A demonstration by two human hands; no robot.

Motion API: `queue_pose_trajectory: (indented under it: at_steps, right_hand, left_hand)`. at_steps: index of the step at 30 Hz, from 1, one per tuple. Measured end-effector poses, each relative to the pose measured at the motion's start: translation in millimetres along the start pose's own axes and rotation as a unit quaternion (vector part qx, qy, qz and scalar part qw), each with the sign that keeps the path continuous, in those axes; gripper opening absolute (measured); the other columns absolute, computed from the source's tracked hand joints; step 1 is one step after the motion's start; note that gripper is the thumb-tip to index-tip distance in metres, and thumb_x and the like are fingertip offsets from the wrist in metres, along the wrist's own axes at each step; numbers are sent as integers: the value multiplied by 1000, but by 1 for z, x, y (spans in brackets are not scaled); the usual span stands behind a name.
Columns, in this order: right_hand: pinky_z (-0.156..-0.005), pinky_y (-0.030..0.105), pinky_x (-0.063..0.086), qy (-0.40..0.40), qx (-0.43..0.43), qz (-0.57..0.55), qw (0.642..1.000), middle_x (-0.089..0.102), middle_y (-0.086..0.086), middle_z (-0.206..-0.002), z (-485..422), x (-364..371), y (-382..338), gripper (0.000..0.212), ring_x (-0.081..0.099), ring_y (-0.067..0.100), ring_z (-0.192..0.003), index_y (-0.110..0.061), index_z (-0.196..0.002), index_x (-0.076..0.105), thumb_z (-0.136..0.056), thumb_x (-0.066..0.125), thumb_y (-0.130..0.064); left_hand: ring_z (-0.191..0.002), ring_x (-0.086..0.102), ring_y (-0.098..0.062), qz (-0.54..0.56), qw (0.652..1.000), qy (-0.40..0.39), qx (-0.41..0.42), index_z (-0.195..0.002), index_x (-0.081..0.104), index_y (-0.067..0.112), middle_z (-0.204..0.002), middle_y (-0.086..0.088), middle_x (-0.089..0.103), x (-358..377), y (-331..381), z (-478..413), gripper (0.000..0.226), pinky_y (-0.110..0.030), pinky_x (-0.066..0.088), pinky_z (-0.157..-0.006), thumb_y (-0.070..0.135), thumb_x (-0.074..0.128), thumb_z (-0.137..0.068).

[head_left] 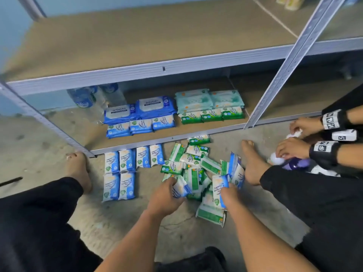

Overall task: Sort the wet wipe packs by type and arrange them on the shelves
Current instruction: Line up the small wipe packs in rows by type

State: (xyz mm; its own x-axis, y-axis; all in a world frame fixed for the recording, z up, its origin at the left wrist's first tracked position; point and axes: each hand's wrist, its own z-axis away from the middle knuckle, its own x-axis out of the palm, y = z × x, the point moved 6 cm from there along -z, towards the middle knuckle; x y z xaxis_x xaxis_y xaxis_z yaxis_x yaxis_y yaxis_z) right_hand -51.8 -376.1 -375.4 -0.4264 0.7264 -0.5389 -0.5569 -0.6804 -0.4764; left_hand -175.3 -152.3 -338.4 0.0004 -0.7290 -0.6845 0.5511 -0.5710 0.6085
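left hand (167,195) grasps a blue pack (182,189), right hand (229,193) a second blue pack (220,183), above the mixed pile (196,161), apparently separating types before shelving.

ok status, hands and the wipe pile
Left hand grips a blue pack, right hand grips a second blue pack. Mixed pile unsorted on floor, blue rows laid out beside it. Bare foot close against pile.

Bottom shelf (279,99), mid-frame ahead of you: large blue packs (140,109) and teal packs (209,100) behind, small blue packs (140,126) and small green packs (211,114) in front. Concrete floor (29,154) below: six blue packs (125,169) flat, centre-left; mixed green-blue heap (196,163) at centre.
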Motion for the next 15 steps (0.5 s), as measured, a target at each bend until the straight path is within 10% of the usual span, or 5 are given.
queue_pose_trajectory:
  at_steps: [3, 6, 10, 15]
  right_hand:
    - [-87, 62, 55, -80, 47, -132, 987, 60, 23, -112, 12, 19, -9, 36, 63, 41, -100, -11, -110, 59, -85, 37, 5]
    - [-78, 49, 51, -131, 58, -238, 961, 60, 22, -90, 49, 28, -24, 21, 60, 36, -82, -5, -93, 56, -81, 41, 3]
    - [-62, 35, 47, -179, 17, -241, 954, 63, 20, -85, 72, 34, -39, 11, 60, 32, -68, -7, -95, 57, -87, 50, -4]
    - [-74, 50, 56, -181, -29, -196, 963, 73, 19, -94, 70, 44, -46, 23, 69, 35, -79, -11, -111, 65, -89, 59, -4]
  left_hand:
    - [-91, 56, -6, 93, 995, 25, -17, -115, 48, 24, -108, 10, 52, -22, 6, 14, 53, -25, 48, -71, 44, 81, -78]
    - [-85, 57, 4, 173, 982, 67, -35, -110, 51, 29, -100, 17, 59, -39, 6, 22, 42, -26, 47, -76, 42, 79, -82]
    - [-88, 60, 1, 246, 964, 75, -63, -107, 52, 30, -100, 14, 63, -54, 4, 29, 36, -29, 53, -79, 47, 76, -85]
    - [-96, 61, -11, 307, 945, 50, -102, -120, 50, 19, -110, 2, 62, -61, -8, 30, 38, -38, 53, -88, 35, 70, -93]
